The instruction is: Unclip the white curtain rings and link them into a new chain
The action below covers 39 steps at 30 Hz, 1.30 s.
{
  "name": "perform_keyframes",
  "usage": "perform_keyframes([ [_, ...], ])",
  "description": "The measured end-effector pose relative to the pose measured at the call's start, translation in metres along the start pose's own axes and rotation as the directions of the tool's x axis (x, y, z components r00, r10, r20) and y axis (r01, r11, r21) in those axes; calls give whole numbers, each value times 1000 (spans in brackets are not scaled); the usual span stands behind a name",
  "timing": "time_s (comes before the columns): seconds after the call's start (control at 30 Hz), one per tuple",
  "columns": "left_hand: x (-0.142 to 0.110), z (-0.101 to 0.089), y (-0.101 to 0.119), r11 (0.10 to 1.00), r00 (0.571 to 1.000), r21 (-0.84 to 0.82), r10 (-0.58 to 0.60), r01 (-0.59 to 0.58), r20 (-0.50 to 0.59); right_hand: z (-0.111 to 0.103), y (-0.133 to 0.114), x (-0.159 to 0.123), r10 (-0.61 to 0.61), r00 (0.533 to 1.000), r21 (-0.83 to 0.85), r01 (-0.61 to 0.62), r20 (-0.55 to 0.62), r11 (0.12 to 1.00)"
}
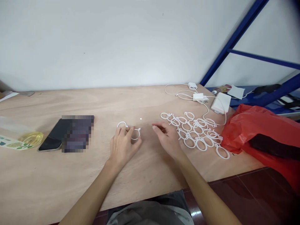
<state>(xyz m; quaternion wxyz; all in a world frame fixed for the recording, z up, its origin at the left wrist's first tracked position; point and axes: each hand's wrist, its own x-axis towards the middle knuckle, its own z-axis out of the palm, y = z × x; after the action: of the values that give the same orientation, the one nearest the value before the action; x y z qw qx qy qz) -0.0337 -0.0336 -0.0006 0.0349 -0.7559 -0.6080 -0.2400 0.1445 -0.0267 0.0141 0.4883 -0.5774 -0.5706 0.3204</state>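
Note:
My left hand (124, 142) lies palm down with its fingers stretched out and the thumb apart. Under and beside its fingertips are two white plastic rings with small eyelets, like curtain rings: one ring (121, 122) shows beyond the fingers, the other ring (138, 134) between index finger and thumb. Parts of both are covered by the hand. To the right, my right hand (168, 136) hovers just over the table, thumb and index fingertips close together in a pinch; anything between them is too small to make out. Near it spreads a loose pile of similar white rings (197, 128).
A small white speck (141, 118) lies on the wooden table (140, 178). At left are a phone (52, 137), a blurred-out item (78, 134) and a clear plastic bag (21, 137). Chargers with white cables (198, 97), a white box (221, 103) and a red plastic bag (253, 125) occupy the right.

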Motion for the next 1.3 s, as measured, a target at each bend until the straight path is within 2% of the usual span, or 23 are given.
perform_keyframes([
  [0.07,1,2,-2,999,999,49,1,-3,53,-25,5,-5,-90,996,-285,95,29,954],
  [0.13,0,5,-3,997,997,77,8,-13,72,-48,12,-11,-124,986,-526,163,110,835],
  [0.2,0,8,-4,996,998,86,13,-18,56,-64,20,-16,-124,975,-665,216,183,715],
  [0.3,-1,11,-4,999,999,29,37,-37,10,-73,30,-19,-95,965,-752,252,246,609],
  [0.43,-2,12,-4,981,994,-161,105,-108,-26,-67,30,-18,-100,957,-752,276,271,599],
  [0.5,-3,12,-1,953,989,-264,147,-149,-29,-60,26,-16,-122,956,-690,279,269,668],
  [0.57,-5,11,3,911,980,-366,197,-191,-20,-50,19,-13,-118,959,-535,243,257,809],
  [0.63,-7,9,7,865,976,-462,218,-194,-2,-35,11,-10,-69,963,-268,141,261,953],
  [0.7,-8,6,11,823,983,-550,184,-143,20,-18,3,-6,3,957,53,-20,290,998],
  [0.73,-7,5,12,801,987,-590,157,-107,34,-9,-1,-5,34,950,204,-102,312,974],
  [0.8,-5,2,13,745,992,-665,112,-48,55,7,-8,-2,77,933,445,-239,352,863],
  [0.9,-2,-1,12,686,997,-728,62,-5,51,21,-14,0,125,908,612,-367,401,700],
  [0.97,-2,-2,12,688,999,-726,27,11,42,25,-13,0,144,899,645,-402,415,650],
  [1.17,-6,2,15,681,996,-727,-53,84,65,24,-10,-2,144,872,679,-459,468,573],
  [1.3,-5,1,15,706,1000,-708,-20,11,-5,25,-10,-1,142,873,676,-456,466,580],
])
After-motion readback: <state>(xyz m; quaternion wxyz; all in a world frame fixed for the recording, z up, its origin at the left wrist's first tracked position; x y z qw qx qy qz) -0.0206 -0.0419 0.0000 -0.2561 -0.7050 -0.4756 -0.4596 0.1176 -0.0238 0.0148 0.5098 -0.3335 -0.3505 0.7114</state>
